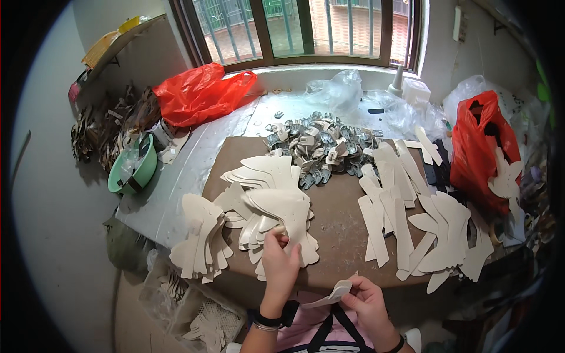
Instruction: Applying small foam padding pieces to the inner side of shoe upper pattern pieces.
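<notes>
My left hand [280, 263] reaches to the middle stack of cream, leather-like cut-out pieces [276, 203]. Its thumb and fingers are pinched together at the stack's near side; what lies between them is too small to make out. Above my lap, my right hand [368, 301] grips a small cream cut-out piece [329, 296] between thumb and fingers, its narrow end pointing left. Left of the middle stack is another fanned pile of cream pieces [200, 235]. Long cream strips [388, 203] and more wide cream pieces [448, 230] lie to the right.
Small grey and cream parts [326, 147] are heaped behind the stacks on the brown board [338, 223]. Red plastic bags [197, 97] sit at both sides. A green basin [134, 165] rests at the left edge, white baskets [203, 312] below. A white bottle [396, 82] stands by the window.
</notes>
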Tool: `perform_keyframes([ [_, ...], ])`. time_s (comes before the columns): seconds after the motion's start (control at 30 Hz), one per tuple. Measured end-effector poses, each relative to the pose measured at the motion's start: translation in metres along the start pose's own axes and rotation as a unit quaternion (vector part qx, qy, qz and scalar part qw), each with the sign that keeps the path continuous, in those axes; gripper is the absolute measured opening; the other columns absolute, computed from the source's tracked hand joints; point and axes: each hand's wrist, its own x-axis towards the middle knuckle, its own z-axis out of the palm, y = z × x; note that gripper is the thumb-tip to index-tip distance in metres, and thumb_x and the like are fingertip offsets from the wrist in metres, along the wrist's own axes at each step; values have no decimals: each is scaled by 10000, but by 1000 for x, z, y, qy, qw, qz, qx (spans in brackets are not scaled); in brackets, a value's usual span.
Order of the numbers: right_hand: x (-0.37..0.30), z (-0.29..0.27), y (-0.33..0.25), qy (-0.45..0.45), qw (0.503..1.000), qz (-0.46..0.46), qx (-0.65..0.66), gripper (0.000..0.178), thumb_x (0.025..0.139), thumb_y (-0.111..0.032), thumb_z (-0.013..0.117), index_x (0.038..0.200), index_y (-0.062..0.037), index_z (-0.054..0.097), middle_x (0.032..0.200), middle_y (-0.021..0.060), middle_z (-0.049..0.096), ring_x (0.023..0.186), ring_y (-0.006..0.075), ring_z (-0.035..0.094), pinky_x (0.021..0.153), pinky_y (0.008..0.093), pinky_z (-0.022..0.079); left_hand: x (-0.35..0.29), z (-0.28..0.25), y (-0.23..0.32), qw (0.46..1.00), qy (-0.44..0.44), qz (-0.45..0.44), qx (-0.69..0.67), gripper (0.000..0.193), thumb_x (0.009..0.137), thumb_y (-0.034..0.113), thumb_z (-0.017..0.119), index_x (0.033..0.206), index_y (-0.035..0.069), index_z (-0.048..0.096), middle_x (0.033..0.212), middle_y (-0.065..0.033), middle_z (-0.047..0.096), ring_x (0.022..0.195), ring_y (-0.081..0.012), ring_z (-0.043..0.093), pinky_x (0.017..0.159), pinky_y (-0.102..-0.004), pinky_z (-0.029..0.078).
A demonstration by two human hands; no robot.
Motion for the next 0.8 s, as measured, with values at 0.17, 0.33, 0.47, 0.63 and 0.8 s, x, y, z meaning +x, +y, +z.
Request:
perform_keyframes([
  [0.17,27,0,4,-58,995,64,54,230,928,-65,582,1144,10,553,1125,107,584,1064,196,574,964,336,438,25,-17,-36,921,-111,-180,-327,418,802,-5,728,1147,-40,495,881,-18,570,755,-63,571,693,-189,489],
  [0.33,64,18,21,-99,981,127,104,317,944,-75,546,1228,60,507,1386,171,457,1260,244,478,1102,389,353,31,-30,-39,848,-154,-219,-457,389,889,8,635,1242,-49,483,973,-50,611,839,-98,607,740,-214,509],
  [0.47,82,19,43,-112,970,152,153,430,949,-70,544,1350,44,441,1333,83,504,1177,140,494,1011,279,372,43,-63,-21,760,-179,-252,-572,461,938,79,587,1353,-40,427,1092,-100,621,943,-165,628,816,-298,535],
  [0.63,78,32,43,-83,987,122,63,312,914,-2,557,1222,40,537,1422,147,445,1234,184,496,1053,322,372,30,-134,-1,710,-192,-61,-675,530,911,129,639,1366,-34,422,1149,-85,590,977,-167,619,875,-311,507],
  [0.8,58,14,23,-68,993,88,25,231,856,36,594,1086,40,600,1155,117,571,1059,172,570,932,296,440,-1,-139,46,937,-30,-99,-334,458,874,-31,576,1320,-27,469,937,-29,606,730,-66,551,627,-189,446],
])
